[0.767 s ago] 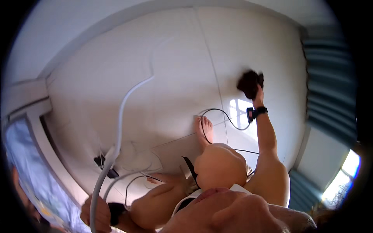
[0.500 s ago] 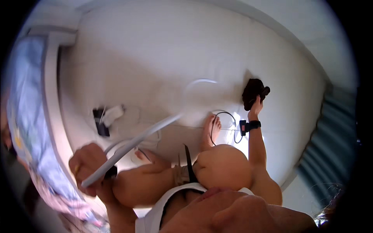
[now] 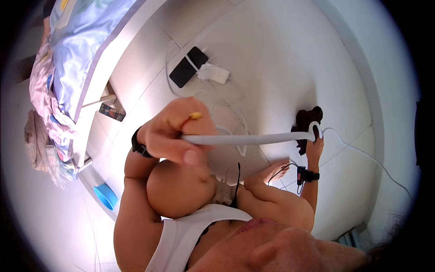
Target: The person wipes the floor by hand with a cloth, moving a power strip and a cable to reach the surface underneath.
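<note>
My left hand (image 3: 181, 124), with a yellow ring on one finger, is closed around one end of a long white rod (image 3: 253, 138). The rod reaches across to the right and ends in a narrow looped hook over my right hand. Low by the floor, my right hand (image 3: 314, 148) grips a dark brown bundle (image 3: 309, 116), seemingly cloth; the hook partly covers its fingers. Whether the hook touches that hand I cannot tell. On my right wrist is a black strap with a small black device (image 3: 301, 176) and a cable.
On the tiled floor ahead lie a black flat device (image 3: 189, 67), a white adapter (image 3: 214, 73) and loose white cords. A low bed frame (image 3: 102, 68) with blue bedding stands left, a small printed box (image 3: 112, 112) beneath it. A blue basin (image 3: 105, 196) is lower left. A thin white cord (image 3: 376, 158) runs right.
My view has turned, bringing the bed higher. My left hand has moved up and right in view, and the rod now lies nearly level with its hook by my right hand, which still grips the bundle.
</note>
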`<state>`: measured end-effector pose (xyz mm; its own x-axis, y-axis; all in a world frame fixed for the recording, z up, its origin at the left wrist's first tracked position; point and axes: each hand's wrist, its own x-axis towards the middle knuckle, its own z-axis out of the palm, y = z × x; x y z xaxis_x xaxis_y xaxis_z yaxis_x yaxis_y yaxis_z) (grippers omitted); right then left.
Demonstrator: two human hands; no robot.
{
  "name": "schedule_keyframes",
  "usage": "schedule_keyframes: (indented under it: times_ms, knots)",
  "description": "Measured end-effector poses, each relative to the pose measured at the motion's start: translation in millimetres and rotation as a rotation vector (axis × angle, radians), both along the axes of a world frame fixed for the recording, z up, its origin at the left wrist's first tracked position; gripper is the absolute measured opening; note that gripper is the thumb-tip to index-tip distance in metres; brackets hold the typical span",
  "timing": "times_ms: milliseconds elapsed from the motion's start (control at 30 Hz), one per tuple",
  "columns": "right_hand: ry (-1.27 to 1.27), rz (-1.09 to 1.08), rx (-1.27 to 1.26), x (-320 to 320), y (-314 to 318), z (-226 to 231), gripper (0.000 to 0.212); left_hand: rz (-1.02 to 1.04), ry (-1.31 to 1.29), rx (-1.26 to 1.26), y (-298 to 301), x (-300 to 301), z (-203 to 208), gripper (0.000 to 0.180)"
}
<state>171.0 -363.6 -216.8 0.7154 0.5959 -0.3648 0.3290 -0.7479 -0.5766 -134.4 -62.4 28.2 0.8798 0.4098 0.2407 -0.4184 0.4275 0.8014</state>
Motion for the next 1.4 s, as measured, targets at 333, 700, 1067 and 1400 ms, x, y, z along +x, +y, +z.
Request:
schedule_keyframes:
  times_ms: [333,700,1067,1400]
  knots:
    - [0.123,0.439,0.105,-42.7,110.9,135.4,0.043,-0.248,0.493,0.036,18.7,-22.4,-13.4,0.044]
    - [-0.082,1.251,-0.049,-148.9,281.9,53.9,0.047,0.195,0.341,-0.061,25.1,-86.6,-48.4,0.032]
    - [-0.289,0.823,0.147,-227.6,294.4,-33.4,0.095,0.481,0.462,-0.032,57.2,-123.6,-91.3,0.034]
    - [-0.460,0.578,0.357,-269.6,302.3,-48.4,0.102,0.433,0.490,-0.053,56.7,-134.0,-98.5,0.034]
